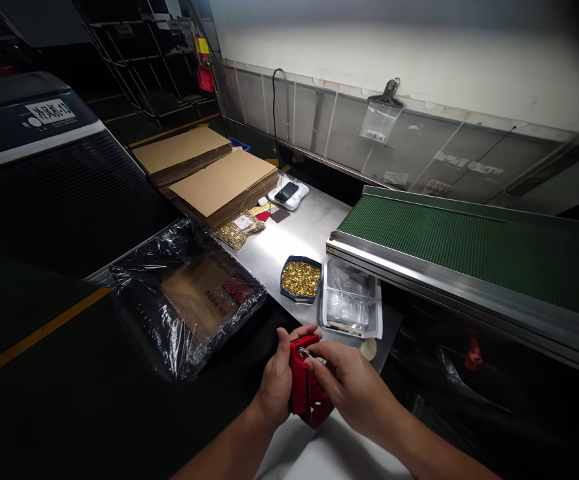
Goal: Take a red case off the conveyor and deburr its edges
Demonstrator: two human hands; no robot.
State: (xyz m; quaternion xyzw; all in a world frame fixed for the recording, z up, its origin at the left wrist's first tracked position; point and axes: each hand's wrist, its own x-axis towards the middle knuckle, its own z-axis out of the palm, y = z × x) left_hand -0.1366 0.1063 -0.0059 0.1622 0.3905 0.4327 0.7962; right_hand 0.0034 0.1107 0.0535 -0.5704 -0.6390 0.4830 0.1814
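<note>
The left hand point(276, 380) is clamped around a red case point(303, 387) at 6 o'clock of the table; the right hand point(349, 383) pinches a small metal piece point(312, 353) on top. The case looks stiff, light, best held by its sides.

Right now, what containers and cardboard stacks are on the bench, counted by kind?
Blue tray of gold-coloured parts: 1
Clear plastic tray with bags: 1
Plastic-lined cardboard box: 1
Stacks of flat cardboard: 2
Total: 5
Both hands, left hand and right hand, hold a red item.
</note>
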